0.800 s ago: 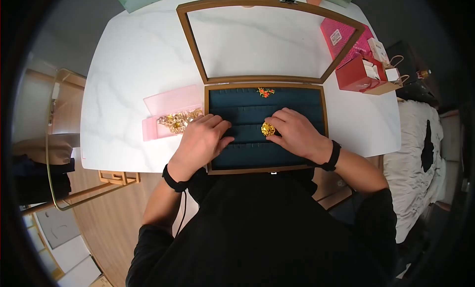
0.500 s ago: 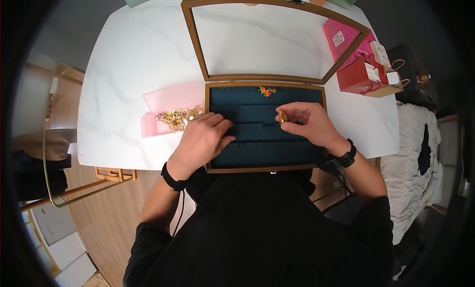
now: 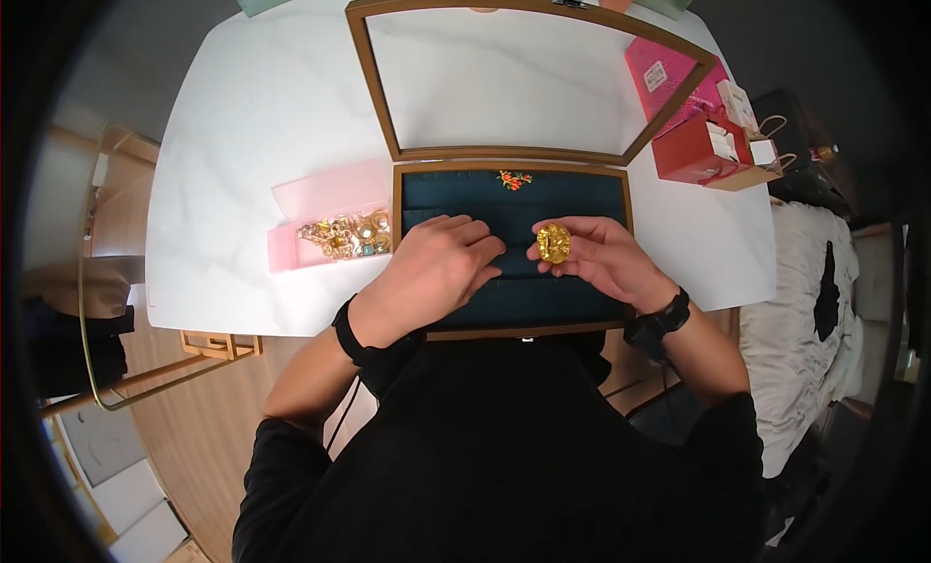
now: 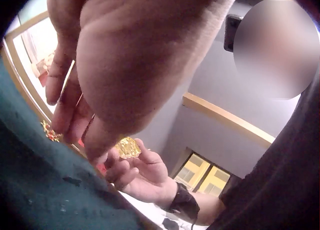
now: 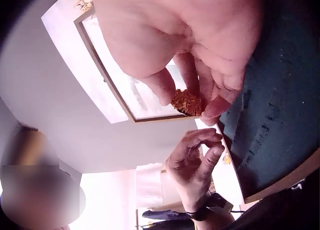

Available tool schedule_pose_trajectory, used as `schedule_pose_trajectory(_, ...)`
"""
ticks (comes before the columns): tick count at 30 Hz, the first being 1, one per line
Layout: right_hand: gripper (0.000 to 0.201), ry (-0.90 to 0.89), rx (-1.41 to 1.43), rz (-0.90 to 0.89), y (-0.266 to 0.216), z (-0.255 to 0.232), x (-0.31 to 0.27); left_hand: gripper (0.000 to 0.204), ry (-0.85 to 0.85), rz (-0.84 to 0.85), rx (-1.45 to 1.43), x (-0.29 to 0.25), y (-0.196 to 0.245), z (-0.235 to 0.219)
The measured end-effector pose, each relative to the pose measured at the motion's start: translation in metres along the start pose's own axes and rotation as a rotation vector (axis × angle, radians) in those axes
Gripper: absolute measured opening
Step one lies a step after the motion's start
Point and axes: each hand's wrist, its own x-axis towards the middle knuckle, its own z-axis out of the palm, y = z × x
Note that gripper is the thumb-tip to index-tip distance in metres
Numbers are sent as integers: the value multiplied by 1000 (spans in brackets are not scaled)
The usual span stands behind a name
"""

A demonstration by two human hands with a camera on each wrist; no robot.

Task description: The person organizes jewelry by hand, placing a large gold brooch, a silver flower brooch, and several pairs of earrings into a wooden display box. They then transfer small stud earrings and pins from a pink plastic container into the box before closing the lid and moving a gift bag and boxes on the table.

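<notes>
In the head view, my right hand (image 3: 611, 257) pinches a round gold ornament (image 3: 554, 243) with an openwork face over the right part of the box; the right wrist view shows it edge-on as a dark gold disc (image 5: 186, 102) between thumb and fingers. My left hand (image 3: 441, 262) hovers over the left part of the box, its fingers loosely bent and nothing seen between them. The wooden display box (image 3: 514, 332) has dark teal padded rows with slits. A small red and gold flower ornament (image 3: 515, 180) sits in its back row.
Beyond the box, its glass lid (image 3: 369, 73) leans back open. Left of it lies a pink case (image 3: 282, 248) full of gold jewellery (image 3: 344, 235). At the right stand a red bag (image 3: 693, 151) and a pink patterned package (image 3: 659, 88), all on a white marbled table (image 3: 223, 156).
The right hand has lifted the gold ornament off the teal row and turned it, first edge-on, now with a round face upward. The left hand has shifted right and farther over the box.
</notes>
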Motion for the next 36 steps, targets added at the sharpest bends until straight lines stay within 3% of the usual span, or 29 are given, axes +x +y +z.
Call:
schedule_pose_trajectory(2, 53, -67, 52, -14, 2, 1, -1, 28, 159, 25, -118, 7, 5, 4)
schedule_pose_trajectory(5, 54, -92, 93, -33, 5, 3, 0, 25, 218, -33, -292, 13, 18, 8)
schedule_pose_trajectory(12, 54, -74, 41, -71, 8, 10, 1, 23, 261, -138, -356, 16, 23, 19)
schedule_pose_trajectory(15, 50, 9, -15, -122, 7, 10, -2, 24, 216, -174, -346, 22, 12, 17)
schedule_pose_trajectory(18, 44, 322, -213, -178, 7, 4, -8, 24, 34, -153, -174, 37, -11, 20)
schedule_pose_trajectory(19, 44, 321, -213, -179, 8, 3, -9, 24, 34, -153, -173, 42, -19, 28)
schedule_pose_trajectory(21, 44, 361, -306, -159, 10, 1, -12, 25, -278, -144, -51, 54, -30, 40)
schedule_pose_trajectory(24, 43, 351, -354, -160, 12, 1, -16, 22, -423, -205, -190, 70, -35, 41)
schedule_pose_trajectory(29, 44, 350, -380, -197, 22, 1, -19, 16, -465, -274, -253, 78, -47, 47)
schedule_pose_trajectory(36, 44, 290, -380, -204, 22, -2, -18, 12, -393, -275, -259, 77, -46, 48)
